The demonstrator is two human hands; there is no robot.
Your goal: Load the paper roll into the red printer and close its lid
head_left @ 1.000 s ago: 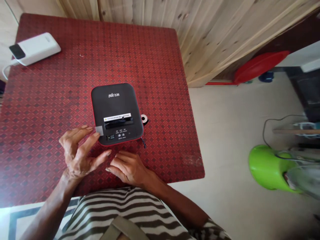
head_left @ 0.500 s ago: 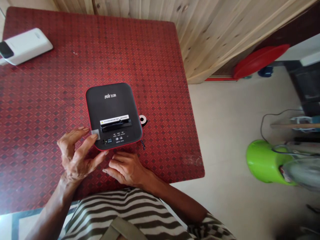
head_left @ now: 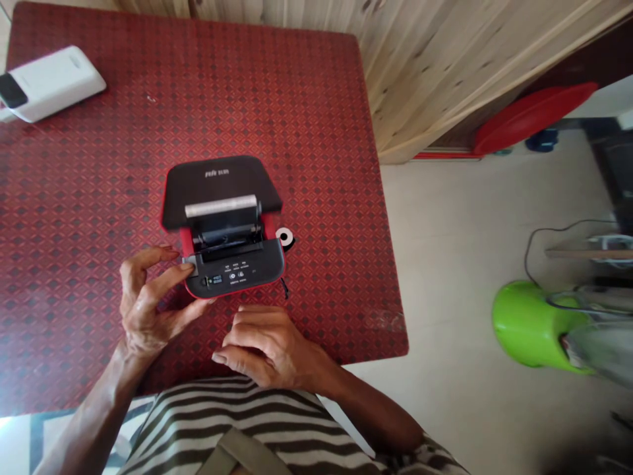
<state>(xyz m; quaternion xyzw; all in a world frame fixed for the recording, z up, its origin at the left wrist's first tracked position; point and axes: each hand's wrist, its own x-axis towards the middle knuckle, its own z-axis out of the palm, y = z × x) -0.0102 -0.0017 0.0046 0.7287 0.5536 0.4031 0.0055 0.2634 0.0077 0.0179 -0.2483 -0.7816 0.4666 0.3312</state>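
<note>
Printer (head_left: 232,272) lid (head_left: 217,188) just swung open; left hand (head_left: 145,297) clamped on side tab (head_left: 188,261), thumb and finger together; right hand (head_left: 267,343) empty, loosely curled just below printer

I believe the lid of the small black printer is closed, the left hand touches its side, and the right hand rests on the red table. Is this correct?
Not quite: the head view shows the lid of the small black printer open, tilted up. The rest stands: the left hand touches its side, and the right hand rests on the red table.
</note>
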